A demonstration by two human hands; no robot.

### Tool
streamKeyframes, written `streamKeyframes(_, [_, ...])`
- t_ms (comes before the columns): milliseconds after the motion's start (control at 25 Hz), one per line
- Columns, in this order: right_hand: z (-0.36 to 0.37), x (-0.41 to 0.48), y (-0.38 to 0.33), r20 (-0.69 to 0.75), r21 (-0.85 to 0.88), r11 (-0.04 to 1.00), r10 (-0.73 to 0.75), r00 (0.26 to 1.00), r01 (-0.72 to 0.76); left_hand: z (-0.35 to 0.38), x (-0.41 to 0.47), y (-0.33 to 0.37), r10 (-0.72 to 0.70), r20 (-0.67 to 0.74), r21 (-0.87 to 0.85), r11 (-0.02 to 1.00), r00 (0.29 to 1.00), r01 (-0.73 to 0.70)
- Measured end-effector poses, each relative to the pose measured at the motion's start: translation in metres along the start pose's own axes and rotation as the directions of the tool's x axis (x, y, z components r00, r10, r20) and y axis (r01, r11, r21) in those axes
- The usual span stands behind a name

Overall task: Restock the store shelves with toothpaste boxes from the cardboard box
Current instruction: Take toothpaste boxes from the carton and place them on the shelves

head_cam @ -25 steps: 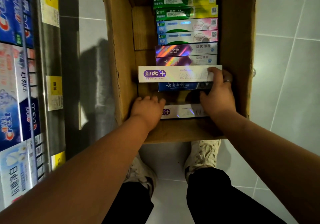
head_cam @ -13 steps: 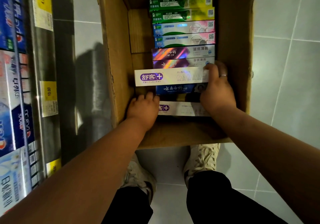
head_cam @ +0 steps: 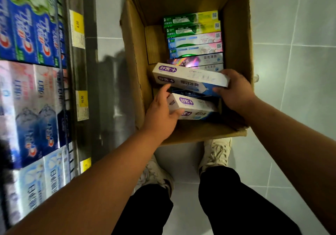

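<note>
Feet: two pale laced shoes [head_cam: 216,153] stand on the grey tiled floor [head_cam: 291,89], at the near wall of the carton.
Cardboard box: it is open-topped [head_cam: 132,67] and stands on the floor just right of the shelf. One row of toothpaste boxes fills its right side, each lying with its long axis left to right. Bare cardboard bottom shows on its left side.
Left hand: it is [head_cam: 160,114] inside the near-left corner. The fingers are curled round the left end of the nearest white box, and the thumb lies across its near face.
Nearest white box: white and purple [head_cam: 194,107], it is the nearest in the row. It lies left to right, a little skewed, with the logo end pointing left toward the shelf.
Dark blue box: it sits [head_cam: 190,93] between the two white ones and is mostly hidden.
Right hand: it [head_cam: 234,91] grips the right end of the second white box, fingers over the far side and thumb on the near face.
Second white box: it [head_cam: 189,77] sits above the row with its long axis left to right. Its logo end points left and reaches past the row's left ends. It covers part of an iridescent box.
Iridescent boxes: two [head_cam: 198,61], just beyond.
Pink-and-blue boxes: two [head_cam: 194,41], next.
Green boxes: two [head_cam: 189,19], nearest the far wall.
Shelf: on the left [head_cam: 80,74], it is packed with blurred toothpaste cartons [head_cam: 27,34]. Yellow price tags [head_cam: 82,105] sit on its rail.
</note>
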State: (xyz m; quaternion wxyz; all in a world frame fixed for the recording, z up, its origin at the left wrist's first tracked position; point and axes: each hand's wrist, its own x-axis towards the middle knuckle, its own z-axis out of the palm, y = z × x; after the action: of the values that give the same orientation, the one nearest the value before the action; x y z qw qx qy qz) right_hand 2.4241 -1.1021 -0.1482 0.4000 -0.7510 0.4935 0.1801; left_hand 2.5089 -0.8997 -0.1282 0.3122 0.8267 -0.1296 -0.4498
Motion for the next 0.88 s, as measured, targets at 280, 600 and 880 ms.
streamKeyframes(280, [-0.063,-0.042,-0.012,0.050,0.487,0.860,0.148,0.988,-0.154,-0.068,-0.036,0.047,-0.108,-0.036,-0.111,0.988,0.993,0.104])
streamKeyframes(600, [-0.146,-0.117,-0.080,0.186,0.715,0.686,-0.002,0.982,-0.134,-0.142,-0.106,0.119,-0.140,-0.074,-0.181,0.975,0.987,0.124])
streamKeyframes(880, [-0.223,-0.218,-0.174,0.176,0.675,0.737,-0.134,0.975,-0.021,-0.223,-0.203,0.194,-0.072,-0.135,-0.297,0.954,0.988,0.029])
